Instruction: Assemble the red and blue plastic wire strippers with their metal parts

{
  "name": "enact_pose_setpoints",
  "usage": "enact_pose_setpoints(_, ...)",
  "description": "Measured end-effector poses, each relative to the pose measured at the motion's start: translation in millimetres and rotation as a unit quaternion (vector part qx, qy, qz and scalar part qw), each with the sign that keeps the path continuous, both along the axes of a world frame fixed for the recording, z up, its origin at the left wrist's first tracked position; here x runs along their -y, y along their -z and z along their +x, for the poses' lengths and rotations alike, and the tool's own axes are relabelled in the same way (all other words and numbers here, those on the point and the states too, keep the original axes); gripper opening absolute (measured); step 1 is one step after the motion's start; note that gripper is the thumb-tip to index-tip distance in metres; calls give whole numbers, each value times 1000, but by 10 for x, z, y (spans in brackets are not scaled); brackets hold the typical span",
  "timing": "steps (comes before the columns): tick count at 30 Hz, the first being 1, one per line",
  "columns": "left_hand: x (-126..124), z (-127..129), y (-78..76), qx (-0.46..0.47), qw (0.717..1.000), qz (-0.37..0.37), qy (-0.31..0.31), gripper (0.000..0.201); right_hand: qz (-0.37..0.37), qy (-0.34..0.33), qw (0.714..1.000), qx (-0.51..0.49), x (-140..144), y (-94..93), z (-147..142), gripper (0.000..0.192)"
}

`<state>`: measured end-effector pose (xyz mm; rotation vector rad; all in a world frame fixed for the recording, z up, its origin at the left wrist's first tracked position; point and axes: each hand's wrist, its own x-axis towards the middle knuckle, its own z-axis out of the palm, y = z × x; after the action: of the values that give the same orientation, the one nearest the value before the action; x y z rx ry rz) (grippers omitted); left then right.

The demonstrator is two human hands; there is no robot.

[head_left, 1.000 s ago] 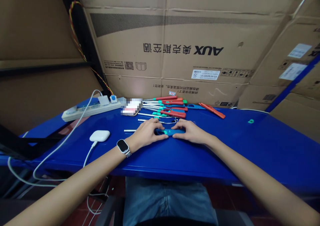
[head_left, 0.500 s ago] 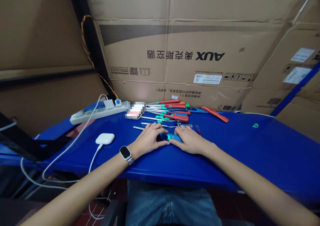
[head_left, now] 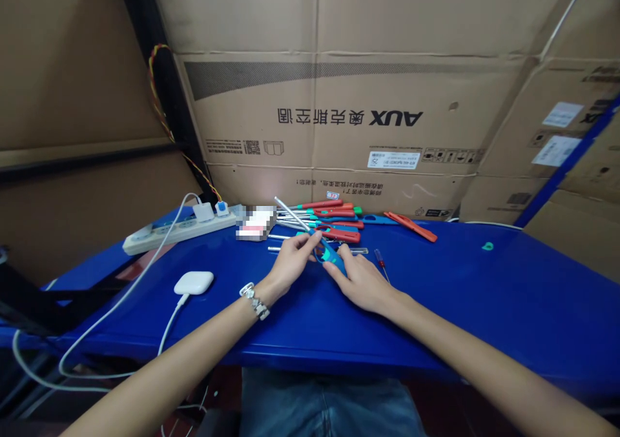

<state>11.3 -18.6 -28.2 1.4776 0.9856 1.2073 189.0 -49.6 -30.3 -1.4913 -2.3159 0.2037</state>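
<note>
A blue long-reach lighter (head_left: 332, 256) with a green trigger is held in both hands, its silver tube slanting up to the far left. My left hand (head_left: 292, 262) pinches it near where the tube meets the handle. Around the handle's rear end my right hand (head_left: 362, 279) is closed, thumb on top. Just behind lie several more lighters with red or blue handles, one red lighter (head_left: 345, 235) being closest. A small screwdriver (head_left: 380, 264) with a dark red handle rests beyond my right hand.
An orange handle shell (head_left: 411, 226) and a blue shell (head_left: 380, 220) lie toward the back. A small green part (head_left: 487, 246) is on the right. To the left are a white charging case (head_left: 194, 283) with a cable, a power strip (head_left: 179, 230) and a blurred phone (head_left: 256, 223). Cardboard walls the back.
Both hands have lifted the blue lighter from the table, and its tube has tilted up. My left wrist has turned, showing the watch band from the side. The view has shifted slightly.
</note>
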Motion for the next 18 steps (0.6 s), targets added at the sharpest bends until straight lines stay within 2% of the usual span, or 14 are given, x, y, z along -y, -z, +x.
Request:
enact_pose_setpoints(3,-10,89,-13,146,986,-44,72,42,11,4,999,-44,28,13,-59,24)
enact_pose_setpoints(6,29,79,-32,211,965,-72,137,44,3,-25,997,-78,41,18,-71,18)
enact_pose_setpoints(11,82,30,-30,239,955,-68,159,38,21,-29,995,-90,69,31,-62,16)
enact_pose_setpoints(14,84,13,-30,247,954,-62,156,36,6,-58,992,-111,90,37,-42,21)
enact_pose_setpoints(18,99,-30,-66,197,969,-32,145,39,-9,-94,974,-205,55,-2,9,28)
